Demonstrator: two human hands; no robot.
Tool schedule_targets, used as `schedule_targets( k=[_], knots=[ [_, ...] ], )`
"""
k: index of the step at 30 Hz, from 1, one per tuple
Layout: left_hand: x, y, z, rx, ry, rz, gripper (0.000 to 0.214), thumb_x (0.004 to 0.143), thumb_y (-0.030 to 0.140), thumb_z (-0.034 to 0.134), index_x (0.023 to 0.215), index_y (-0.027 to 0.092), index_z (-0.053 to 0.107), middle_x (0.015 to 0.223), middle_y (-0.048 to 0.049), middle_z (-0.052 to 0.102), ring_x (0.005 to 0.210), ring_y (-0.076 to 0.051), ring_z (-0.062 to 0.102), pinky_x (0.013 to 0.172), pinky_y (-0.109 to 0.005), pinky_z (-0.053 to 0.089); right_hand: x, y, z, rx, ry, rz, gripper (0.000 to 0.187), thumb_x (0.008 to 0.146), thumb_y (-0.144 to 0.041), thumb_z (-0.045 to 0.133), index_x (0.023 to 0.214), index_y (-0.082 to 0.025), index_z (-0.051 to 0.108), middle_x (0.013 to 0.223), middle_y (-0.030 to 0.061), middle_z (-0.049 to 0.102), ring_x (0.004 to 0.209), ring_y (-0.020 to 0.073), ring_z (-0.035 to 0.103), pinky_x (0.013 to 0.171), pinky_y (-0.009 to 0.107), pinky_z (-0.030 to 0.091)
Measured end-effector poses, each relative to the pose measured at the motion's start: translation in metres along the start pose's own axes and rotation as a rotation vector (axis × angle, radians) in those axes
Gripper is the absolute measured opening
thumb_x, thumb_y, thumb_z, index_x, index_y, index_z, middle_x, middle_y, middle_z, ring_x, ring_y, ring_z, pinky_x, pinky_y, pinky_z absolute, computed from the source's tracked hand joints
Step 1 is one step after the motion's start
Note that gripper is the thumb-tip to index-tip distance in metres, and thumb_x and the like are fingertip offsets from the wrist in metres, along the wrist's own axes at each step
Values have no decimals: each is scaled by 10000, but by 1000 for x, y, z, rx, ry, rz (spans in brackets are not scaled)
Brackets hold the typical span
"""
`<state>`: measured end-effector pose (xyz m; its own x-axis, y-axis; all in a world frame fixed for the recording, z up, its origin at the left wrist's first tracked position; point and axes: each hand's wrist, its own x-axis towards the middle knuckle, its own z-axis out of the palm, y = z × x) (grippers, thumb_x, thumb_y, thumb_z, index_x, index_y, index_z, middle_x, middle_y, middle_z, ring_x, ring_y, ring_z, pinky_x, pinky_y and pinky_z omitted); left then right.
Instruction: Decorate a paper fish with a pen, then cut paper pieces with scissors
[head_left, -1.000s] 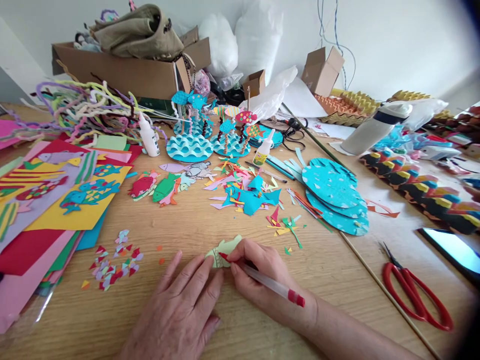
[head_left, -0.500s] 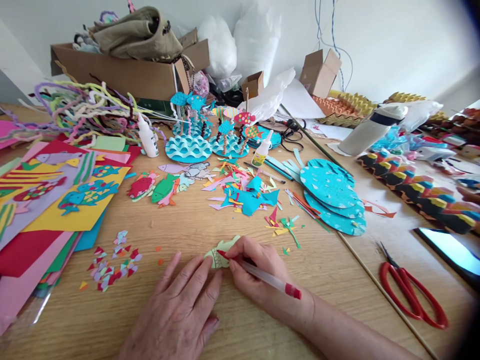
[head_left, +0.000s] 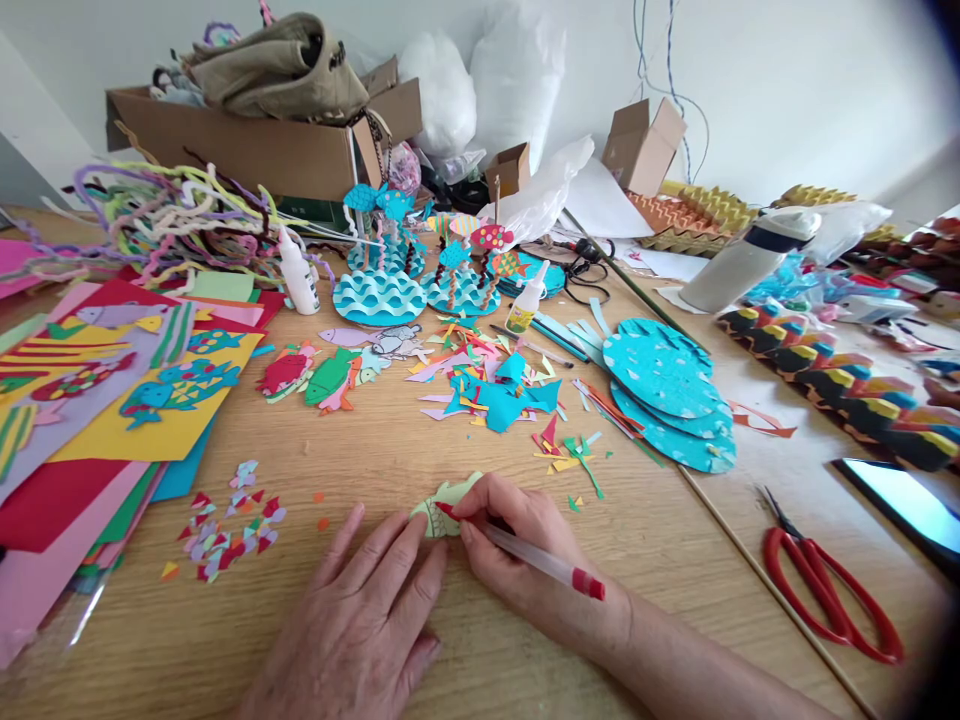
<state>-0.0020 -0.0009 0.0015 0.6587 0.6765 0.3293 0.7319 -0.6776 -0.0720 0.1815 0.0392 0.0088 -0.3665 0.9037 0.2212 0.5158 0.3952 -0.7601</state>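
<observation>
A light green paper fish [head_left: 429,513] with dark drawn lines lies on the wooden table in front of me. My left hand [head_left: 360,610] rests flat with its fingers stretched out, the fingertips at the fish's lower left edge. Pinched in my right hand [head_left: 540,545] is a red pen [head_left: 544,562] with a clear barrel, its tip on the fish. Part of the fish is hidden under my right fingers. To the left of my left hand lies a scatter of small coloured paper bits [head_left: 229,530].
Red-handled scissors [head_left: 832,590], a thin stick [head_left: 750,560] and a phone [head_left: 904,505] lie right. Coloured paper sheets [head_left: 75,500] are stacked left. Beyond are cut paper fish [head_left: 330,377], blue scraps [head_left: 502,395], turquoise discs [head_left: 660,370] and glue bottles [head_left: 298,275].
The whole view has shifted very slightly. Both hands, the pen and the fish stay in nearly the same places relative to each other.
</observation>
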Motion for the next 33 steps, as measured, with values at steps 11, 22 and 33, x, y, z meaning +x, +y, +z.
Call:
schedule_targets(
  k=[11,22,33],
  knots=[
    [1,2,-1,12,-5,-4,316,843,335,457,1112,236,587,1115,-17,653,1019,-200,558,954,-376,333,0,-1,0,-11,-6,25,120,703,-84,455,733,-197,481,540,-53,521,410,71,435,407,171,317],
    [3,2,0,-10,34,-3,308,855,325,435,1097,213,588,1101,-23,668,1005,-200,575,946,-389,302,-1,0,2,-5,-2,36,125,718,-89,452,763,-192,507,555,-45,529,449,82,475,427,175,342],
    [0,2,-2,26,-4,10,335,846,312,419,1125,221,580,1141,-24,646,1044,-201,553,956,-391,330,-2,4,2,51,38,58,100,737,-108,462,758,-197,502,523,-62,501,423,72,454,427,172,340]
  ],
)
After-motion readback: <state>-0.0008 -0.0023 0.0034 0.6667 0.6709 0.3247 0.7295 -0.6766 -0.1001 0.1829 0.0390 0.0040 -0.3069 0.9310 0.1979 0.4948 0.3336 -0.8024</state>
